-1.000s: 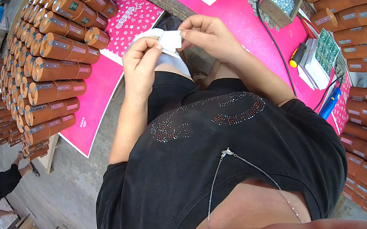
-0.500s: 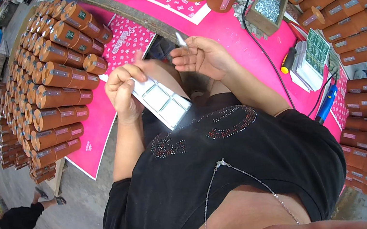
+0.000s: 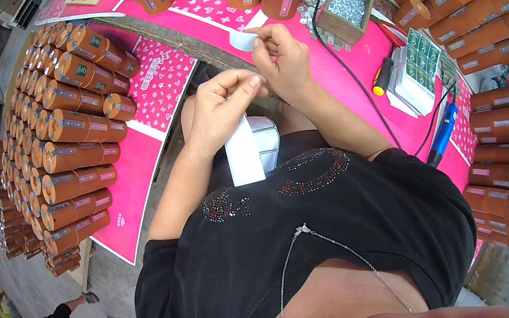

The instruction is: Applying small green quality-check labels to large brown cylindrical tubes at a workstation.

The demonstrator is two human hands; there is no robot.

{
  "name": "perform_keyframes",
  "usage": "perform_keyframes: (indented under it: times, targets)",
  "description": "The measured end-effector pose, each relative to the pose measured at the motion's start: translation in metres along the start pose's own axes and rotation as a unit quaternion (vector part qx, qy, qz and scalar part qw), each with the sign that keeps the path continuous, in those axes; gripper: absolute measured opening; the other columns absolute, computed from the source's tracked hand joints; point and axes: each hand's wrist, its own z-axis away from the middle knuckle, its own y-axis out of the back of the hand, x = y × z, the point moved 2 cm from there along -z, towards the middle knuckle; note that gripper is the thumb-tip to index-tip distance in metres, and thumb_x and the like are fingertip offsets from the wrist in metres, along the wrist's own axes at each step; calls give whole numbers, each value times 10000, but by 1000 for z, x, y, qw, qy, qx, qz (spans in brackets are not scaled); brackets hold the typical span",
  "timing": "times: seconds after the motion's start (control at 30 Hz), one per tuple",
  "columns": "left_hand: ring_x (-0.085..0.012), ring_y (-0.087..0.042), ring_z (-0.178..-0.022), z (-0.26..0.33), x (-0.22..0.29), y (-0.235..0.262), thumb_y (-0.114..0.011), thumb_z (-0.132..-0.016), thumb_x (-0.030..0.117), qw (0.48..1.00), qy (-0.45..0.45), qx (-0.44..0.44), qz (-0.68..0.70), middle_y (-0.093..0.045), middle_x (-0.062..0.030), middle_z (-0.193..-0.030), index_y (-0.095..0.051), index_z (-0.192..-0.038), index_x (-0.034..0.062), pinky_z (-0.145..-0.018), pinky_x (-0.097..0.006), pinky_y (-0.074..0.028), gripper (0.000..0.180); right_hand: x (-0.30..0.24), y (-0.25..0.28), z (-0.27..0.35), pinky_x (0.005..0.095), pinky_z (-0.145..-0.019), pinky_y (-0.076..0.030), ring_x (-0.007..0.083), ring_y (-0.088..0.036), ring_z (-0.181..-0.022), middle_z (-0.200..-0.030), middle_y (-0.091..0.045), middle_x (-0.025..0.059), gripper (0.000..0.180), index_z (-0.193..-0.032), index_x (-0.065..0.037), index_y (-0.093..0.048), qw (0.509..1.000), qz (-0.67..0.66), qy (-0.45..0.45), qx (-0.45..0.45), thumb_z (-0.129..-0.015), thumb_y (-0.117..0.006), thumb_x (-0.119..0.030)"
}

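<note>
My left hand point(image 3: 219, 112) is closed in a pinch on a white label sheet point(image 3: 245, 157) that hangs down in front of my black shirt. One plain white strip of the sheet faces me, and a part with outlined squares point(image 3: 267, 137) shows beside it. My right hand point(image 3: 287, 63) is raised just right of the left, fingertips close to it. Between its thumb and index finger it pinches a small curled white label piece point(image 3: 241, 41). Where the fingers of the two hands meet, details are hidden.
Orange-brown cylinders point(image 3: 76, 122) are stacked at left, with more point(image 3: 480, 51) along the right. A wooden box of small metal parts point(image 3: 348, 5), a black cable point(image 3: 347, 67), a yellow-black screwdriver point(image 3: 383, 76), a label stack point(image 3: 414, 80) and a blue-handled tool point(image 3: 444, 133) lie on the pink table point(image 3: 320, 66).
My left hand has shifted right, and the label sheet now hangs more upright. My right hand has risen slightly, its white piece now held out above the fingers. A person at lower left has moved.
</note>
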Motion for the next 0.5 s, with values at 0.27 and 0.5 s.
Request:
perform_keyframes:
  times: [0.27,0.5]
  targets:
    - [-18,-431,-632,-17,-10,-1,-498,-864,225,992,31,85,84,-530,24,-721,-581,-858,-6,-552,-167,-348,245,-12,22,14,333,-624,-487,282,-592,-741,-885,-582,157,180,-886,14,-516,985,61,148,-64,-714,-567,3]
    - [-31,-446,-627,-30,-17,-1,-515,-799,110,998,-1,31,-61,-534,14,-689,-581,-873,-2,-535,-195,-365,149,-4,38,15,315,-778,-446,234,-542,-918,-1010,-533,138,166,-914,7,-509,984,-112,-47,-128,-759,-561,-24]
